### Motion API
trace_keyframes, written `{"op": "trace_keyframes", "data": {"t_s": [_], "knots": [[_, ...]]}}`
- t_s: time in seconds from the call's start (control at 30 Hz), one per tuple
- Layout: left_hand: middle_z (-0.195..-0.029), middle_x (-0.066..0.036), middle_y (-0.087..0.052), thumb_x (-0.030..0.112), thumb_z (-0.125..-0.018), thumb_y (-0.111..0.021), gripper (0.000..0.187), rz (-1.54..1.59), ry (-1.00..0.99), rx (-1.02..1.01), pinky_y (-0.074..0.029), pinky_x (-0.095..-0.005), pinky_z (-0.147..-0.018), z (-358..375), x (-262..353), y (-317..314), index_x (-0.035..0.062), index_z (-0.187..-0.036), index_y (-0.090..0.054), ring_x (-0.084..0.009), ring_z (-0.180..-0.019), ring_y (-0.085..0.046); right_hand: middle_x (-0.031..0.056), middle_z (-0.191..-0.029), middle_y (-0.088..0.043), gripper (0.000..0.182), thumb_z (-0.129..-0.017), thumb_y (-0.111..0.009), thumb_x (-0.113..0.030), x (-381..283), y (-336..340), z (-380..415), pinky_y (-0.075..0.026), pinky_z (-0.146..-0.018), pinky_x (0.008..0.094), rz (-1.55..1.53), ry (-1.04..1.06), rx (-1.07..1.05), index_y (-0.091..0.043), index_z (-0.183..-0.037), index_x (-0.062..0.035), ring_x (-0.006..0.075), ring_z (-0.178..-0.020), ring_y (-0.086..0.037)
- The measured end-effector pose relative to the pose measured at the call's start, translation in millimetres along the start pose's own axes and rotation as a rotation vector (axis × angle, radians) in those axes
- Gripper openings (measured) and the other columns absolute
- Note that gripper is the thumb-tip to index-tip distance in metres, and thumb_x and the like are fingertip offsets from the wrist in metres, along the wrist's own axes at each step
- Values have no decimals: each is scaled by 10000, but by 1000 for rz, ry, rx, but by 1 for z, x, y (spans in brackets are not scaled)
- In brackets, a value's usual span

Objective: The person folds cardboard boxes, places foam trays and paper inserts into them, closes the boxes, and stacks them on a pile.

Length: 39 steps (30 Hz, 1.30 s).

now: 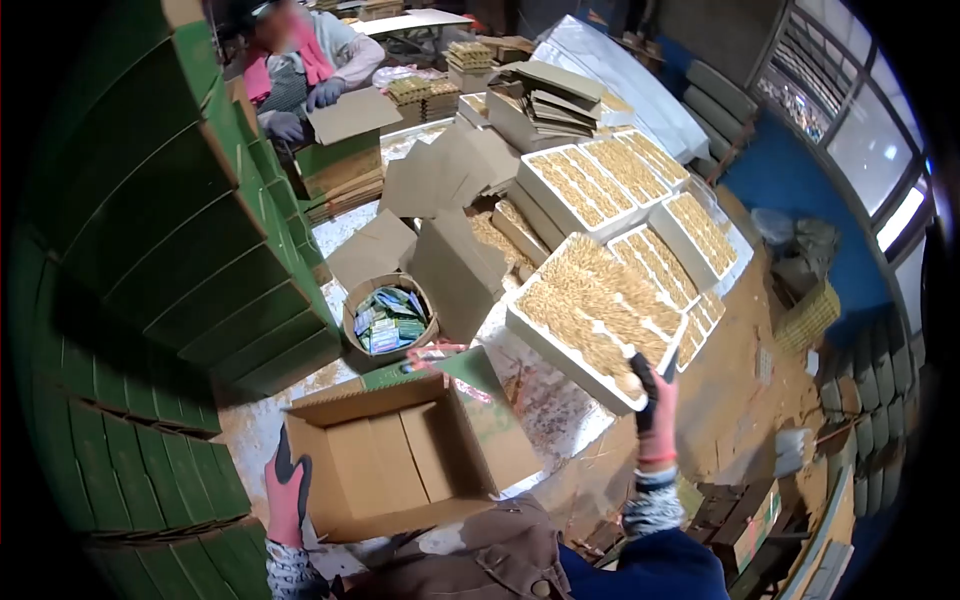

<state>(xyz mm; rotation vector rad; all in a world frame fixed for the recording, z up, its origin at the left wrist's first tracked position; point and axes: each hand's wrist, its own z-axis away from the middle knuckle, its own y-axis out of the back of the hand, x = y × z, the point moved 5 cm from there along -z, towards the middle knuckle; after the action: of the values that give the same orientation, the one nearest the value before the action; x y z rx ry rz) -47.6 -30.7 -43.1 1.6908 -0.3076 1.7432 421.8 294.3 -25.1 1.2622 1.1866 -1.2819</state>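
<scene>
Both hands wear pink gloves with dark fingers. My left hand [287, 488] is at the left wall of an open cardboard box [375, 460], its fingers closed about the edge. Bare brown cardboard shows inside the box, and its flaps are folded outward. My right hand [656, 408] straddles the near right rim of a white tray [570, 367], thumb and fingers on either side. Small tan pieces [590, 300], too blurred to name, are heaped in this tray. Beyond the box stands a round tub [431, 330] holding green and blue packets [388, 322].
Stacked green cartons [130, 250] wall off the left. More white trays [575, 215] of tan pieces stand behind and right. Loose cardboard sheets [440, 175] lie mid-table. At the back left a gloved person [325, 95] handles a carton [352, 115].
</scene>
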Motion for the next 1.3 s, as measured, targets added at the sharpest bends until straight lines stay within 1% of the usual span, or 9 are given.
{"op": "trace_keyframes", "data": {"t_s": [0.27,0.4,0.47,0.5,0.6,0.73,0.93,1.1,1.3], "knots": [[-924,-108,-647,332,-883,-529,375,-128,-132,-238,-475,-401,-761,-27,9,-79,-13,-1014,-591,-235,-859,-611,145,-1143,-575,435,-723,-684,34,-128,-90,109,-427,-933,329,296,420,-706,-577,-1142,-19,223,-1058,-558],[-1240,-94,-507,318,-989,-310,435,1208,334,-735,-421,-303,-927,13,20,-77,27,-1293,-421,-172,-1065,-523,108,-1186,-582,478,-753,-702,-124,-115,-143,115,-356,-997,334,434,660,-1082,-539,-1189,-15,222,-1146,-511],[-1169,-100,-543,220,-959,-443,380,101,-411,-245,-445,-276,-879,-8,-22,-58,16,-1280,-438,-152,-1024,-539,36,-1074,-595,503,-803,-680,-147,-97,-164,104,-418,-858,234,149,-267,-891,-492,-1244,3,106,-949,-545],[-1103,-84,-570,126,-899,-556,397,425,61,-275,-444,-259,-857,-14,-42,-62,-7,-1260,-457,-130,-973,-540,46,-1061,-596,538,-791,-691,-128,-87,-166,96,-432,-816,227,172,-204,-886,-472,-1267,-5,98,-921,-547],[-1051,-73,-591,80,-867,-588,399,158,-14,-215,-425,-239,-840,12,17,-73,-49,-1228,-474,-104,-942,-520,49,-745,-610,734,-752,-727,-137,-77,-161,95,-466,-633,299,644,-451,-932,-343,-1363,-4,141,-677,-553],[-1061,-99,-600,58,-758,-672,496,176,-180,-324,-418,-237,-853,6,33,-66,-61,-1206,-497,-104,-961,-516,178,-851,-646,804,-797,-653,-324,-7,-156,93,-497,-644,380,1240,691,-1000,-261,-1310,155,333,-730,-637],[-1120,-109,-584,57,-771,-659,473,48,-34,-430,-441,-249,-835,-18,33,-51,-28,-1211,-507,-142,-970,-558,122,-832,-658,513,-790,-629,-314,-17,-202,117,-507,-676,346,1655,619,-1354,-533,-1147,41,255,-789,-650],[-868,-100,-665,140,-867,-564,238,-204,-240,-160,-490,-277,-672,-110,71,-75,-1,-1054,-609,-144,-766,-635,156,-990,-618,594,-703,-728,-212,-66,-232,-24,-509,-626,379,818,803,-370,-475,-1223,-77,300,-767,-635],[-1004,-194,-627,488,-730,-640,760,-1214,-439,-317,-446,-355,-823,-211,-10,-222,-36,-1236,-421,-265,-954,-613,187,-1192,-486,866,-575,-805,-268,84,-266,-119,-408,-914,434,1445,515,-409,-387,-1289,-12,348,-1112,-482]]}}
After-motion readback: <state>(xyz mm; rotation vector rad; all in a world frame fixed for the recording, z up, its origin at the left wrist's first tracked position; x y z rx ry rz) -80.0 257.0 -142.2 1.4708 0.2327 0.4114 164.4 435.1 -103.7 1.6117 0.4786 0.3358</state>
